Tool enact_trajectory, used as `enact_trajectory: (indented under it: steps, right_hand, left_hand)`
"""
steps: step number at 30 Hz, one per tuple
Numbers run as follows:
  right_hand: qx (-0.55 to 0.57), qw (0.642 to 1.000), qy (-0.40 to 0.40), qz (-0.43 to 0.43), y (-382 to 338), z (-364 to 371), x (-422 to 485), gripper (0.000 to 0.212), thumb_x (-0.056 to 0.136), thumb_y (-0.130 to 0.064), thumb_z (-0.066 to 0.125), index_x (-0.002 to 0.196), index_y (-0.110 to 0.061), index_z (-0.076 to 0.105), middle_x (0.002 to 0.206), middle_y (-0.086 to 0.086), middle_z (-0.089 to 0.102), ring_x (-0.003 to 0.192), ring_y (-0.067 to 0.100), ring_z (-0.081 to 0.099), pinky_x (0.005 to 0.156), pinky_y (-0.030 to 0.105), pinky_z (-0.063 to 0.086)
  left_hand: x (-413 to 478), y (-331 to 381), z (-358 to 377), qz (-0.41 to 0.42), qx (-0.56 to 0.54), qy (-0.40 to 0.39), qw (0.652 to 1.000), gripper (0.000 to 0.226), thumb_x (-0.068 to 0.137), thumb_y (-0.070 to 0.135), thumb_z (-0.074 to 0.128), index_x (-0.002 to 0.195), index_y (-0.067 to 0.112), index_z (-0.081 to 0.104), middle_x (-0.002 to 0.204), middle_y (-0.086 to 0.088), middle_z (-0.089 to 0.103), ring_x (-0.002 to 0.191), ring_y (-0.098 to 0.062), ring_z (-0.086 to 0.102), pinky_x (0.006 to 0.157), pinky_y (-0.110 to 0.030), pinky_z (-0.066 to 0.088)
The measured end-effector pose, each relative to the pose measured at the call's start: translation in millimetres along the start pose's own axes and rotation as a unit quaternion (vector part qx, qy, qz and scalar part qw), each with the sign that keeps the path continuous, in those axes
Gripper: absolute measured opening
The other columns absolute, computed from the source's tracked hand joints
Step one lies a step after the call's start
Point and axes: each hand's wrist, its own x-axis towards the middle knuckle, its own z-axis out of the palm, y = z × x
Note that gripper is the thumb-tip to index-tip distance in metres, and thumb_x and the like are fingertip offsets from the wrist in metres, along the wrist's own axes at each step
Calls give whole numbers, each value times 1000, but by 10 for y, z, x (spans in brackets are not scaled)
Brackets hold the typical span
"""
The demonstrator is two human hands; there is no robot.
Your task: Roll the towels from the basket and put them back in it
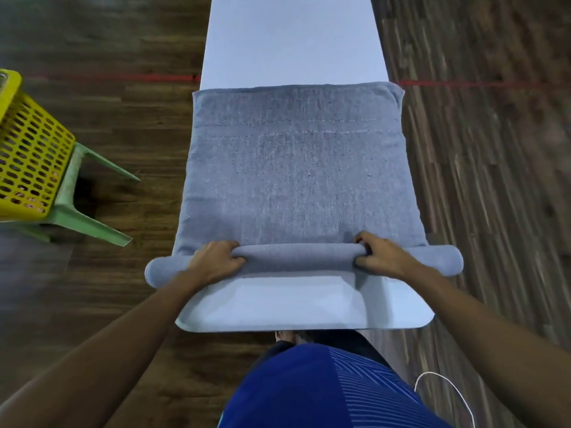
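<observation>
Towel (296, 180): one, grey-blue terry, two stitched bands near far end. Lay flat on table (290, 41); near end wound into tight roll overhanging both sides.
Left hand (216, 261), right hand (381, 257): fingers curled round roll, well apart.
Table: one, white, narrow.
Floor (123, 118): dark wood planks.
Basket (27, 156): one, yellow, perforated; stood on green stool (89, 217), left of table.

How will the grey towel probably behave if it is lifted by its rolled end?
Probably floppy: the grey towel lies limp over the white table, its edges draping past the sides. The rolled end would likely loosen, as only the left hand and right hand hold it closed. Its rough pile should hardly slip.
</observation>
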Motion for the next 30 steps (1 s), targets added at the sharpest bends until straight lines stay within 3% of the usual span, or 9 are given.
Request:
enact_trajectory:
  steps: [6,9,11,14,19,23,25,28,30]
  right_hand:
    - [-43,962,270,-27,-19,-46,90,37,85,-38,67,117,-21,60,120,6,59,115,30,52,97,44,33]
    - [-92,977,180,-70,15,122,34,60,80,-52,69,131,-27,52,135,-1,53,126,24,46,107,42,26]
    - [-139,975,161,-70,54,230,4,65,79,-38,71,138,-27,45,141,-1,49,130,22,44,111,40,21]
    - [-138,969,192,-66,60,255,3,52,79,-18,67,129,-24,52,128,1,59,120,24,50,107,39,26]
    - [-76,996,42,1,-13,-66,77,20,85,-29,56,104,-24,59,111,4,66,109,28,57,89,38,34]
    - [-37,981,191,0,34,-56,107,36,86,-23,62,121,-22,59,125,7,55,118,32,47,99,42,31]
    - [-29,968,249,-35,13,37,77,34,90,-38,58,122,-24,59,126,4,54,118,30,46,101,43,29]
    - [-135,976,148,-88,77,244,21,61,80,-65,55,133,-34,49,137,-4,48,126,23,43,108,45,24]
    - [-172,975,111,-88,98,355,-38,67,78,-54,63,139,-35,42,142,-3,45,130,24,42,110,45,23]
  left_hand:
    - [82,-31,95,53,40,254,965,39,87,34,45,110,9,65,104,-13,68,97,-33,61,95,-47,39]
    - [52,-50,257,122,119,163,972,60,83,40,66,130,6,56,125,-15,61,112,-34,57,103,-49,39]
    - [56,-94,303,100,133,105,980,73,76,31,75,139,6,47,135,-17,54,121,-37,52,107,-50,36]
    - [30,-44,255,106,91,123,983,51,76,15,70,125,7,59,118,-17,65,106,-37,60,96,-44,45]
    - [27,-47,-7,58,-31,16,998,36,72,42,52,104,28,60,92,0,70,82,-23,65,74,-38,53]
    - [83,-127,65,43,-86,201,975,36,76,37,49,104,16,61,98,-8,66,91,-30,62,84,-42,50]
    - [52,-109,195,82,-36,230,969,43,86,40,50,113,9,63,108,-12,66,100,-31,61,92,-44,47]
    - [9,-76,343,120,81,157,977,65,81,46,66,132,8,55,128,-15,60,118,-33,55,103,-47,41]
    - [-3,-63,378,100,100,131,981,68,75,31,76,135,8,52,130,-17,58,120,-36,54,105,-47,38]
